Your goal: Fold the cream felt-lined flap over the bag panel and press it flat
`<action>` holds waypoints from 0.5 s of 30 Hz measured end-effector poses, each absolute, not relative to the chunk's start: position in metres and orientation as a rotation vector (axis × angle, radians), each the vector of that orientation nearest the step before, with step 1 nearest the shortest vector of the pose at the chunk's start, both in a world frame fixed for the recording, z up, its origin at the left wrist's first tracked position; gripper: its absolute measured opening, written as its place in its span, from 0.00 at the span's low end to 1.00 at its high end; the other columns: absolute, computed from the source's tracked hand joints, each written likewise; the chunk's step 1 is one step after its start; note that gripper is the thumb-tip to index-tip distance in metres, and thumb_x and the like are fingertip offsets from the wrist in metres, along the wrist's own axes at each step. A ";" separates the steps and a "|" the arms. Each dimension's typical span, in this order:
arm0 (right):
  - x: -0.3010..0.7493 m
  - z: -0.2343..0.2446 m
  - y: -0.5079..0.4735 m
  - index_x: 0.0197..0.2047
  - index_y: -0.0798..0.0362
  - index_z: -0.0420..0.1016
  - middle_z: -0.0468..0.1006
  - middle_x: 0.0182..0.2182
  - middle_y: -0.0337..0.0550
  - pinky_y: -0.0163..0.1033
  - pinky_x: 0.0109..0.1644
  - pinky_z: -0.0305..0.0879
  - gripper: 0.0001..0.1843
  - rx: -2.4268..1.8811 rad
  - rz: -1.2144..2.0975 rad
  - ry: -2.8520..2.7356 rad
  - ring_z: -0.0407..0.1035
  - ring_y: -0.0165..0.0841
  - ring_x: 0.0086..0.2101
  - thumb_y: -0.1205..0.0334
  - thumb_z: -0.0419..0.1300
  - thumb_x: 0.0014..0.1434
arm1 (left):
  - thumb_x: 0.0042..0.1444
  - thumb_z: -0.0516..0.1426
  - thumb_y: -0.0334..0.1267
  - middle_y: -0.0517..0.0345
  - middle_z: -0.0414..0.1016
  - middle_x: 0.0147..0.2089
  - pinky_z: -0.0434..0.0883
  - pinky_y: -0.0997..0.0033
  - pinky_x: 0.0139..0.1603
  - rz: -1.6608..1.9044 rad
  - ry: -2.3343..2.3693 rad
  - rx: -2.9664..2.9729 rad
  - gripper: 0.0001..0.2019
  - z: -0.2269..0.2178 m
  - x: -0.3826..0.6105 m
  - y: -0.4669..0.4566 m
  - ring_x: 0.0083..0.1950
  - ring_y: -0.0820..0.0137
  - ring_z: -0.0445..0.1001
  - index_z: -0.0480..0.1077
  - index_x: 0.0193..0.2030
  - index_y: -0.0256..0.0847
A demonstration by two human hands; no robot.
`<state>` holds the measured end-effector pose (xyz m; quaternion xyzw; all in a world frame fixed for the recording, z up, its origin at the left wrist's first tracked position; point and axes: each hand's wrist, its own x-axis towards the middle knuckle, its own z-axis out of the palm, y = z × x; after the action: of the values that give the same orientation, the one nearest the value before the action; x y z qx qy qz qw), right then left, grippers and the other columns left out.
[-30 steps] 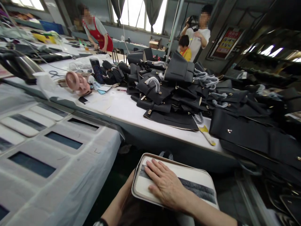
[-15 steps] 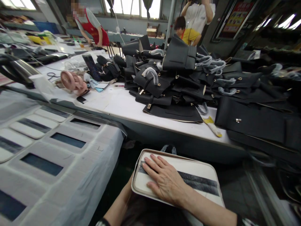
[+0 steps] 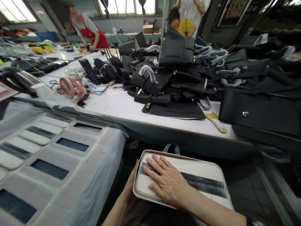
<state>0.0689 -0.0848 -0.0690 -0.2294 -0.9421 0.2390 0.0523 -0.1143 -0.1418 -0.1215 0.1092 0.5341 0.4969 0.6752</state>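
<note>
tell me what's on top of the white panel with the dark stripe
The right hand lies flat on the white panel, palm down, covering part of the dark stripe. The left hand grips its left edge, mostly hidden underneath.

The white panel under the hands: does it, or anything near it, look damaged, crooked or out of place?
Nothing stands out. The white panel looks whole, and its dark stripe is unbroken where it shows. The right hand lies flat on it; the left hand grips its left edge from below. The black bags on the table are loosely heaped.
</note>
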 end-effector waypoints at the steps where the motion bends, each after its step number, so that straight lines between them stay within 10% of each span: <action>1: 0.069 -0.070 -0.085 0.72 0.42 0.47 0.42 0.72 0.40 0.53 0.72 0.36 0.30 -0.702 0.727 -2.858 0.35 0.41 0.70 0.48 0.46 0.70 | 0.59 0.52 0.64 0.41 0.76 0.53 0.70 0.52 0.56 1.130 1.184 0.278 0.34 -0.119 -0.118 -0.144 0.56 0.51 0.72 0.72 0.57 0.34; 15: 0.068 -0.069 -0.087 0.72 0.42 0.47 0.43 0.72 0.40 0.54 0.72 0.38 0.32 -0.734 0.711 -2.834 0.37 0.43 0.69 0.48 0.49 0.69 | 0.62 0.56 0.49 0.56 0.81 0.43 0.71 0.74 0.36 0.945 1.861 1.392 0.16 -0.078 -0.141 -0.157 0.37 0.66 0.78 0.78 0.48 0.42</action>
<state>0.0682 -0.0873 -0.0694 -0.2431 -0.9388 0.2354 0.0647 -0.1408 -0.1574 -0.0785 0.5274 0.7049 0.3581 0.3110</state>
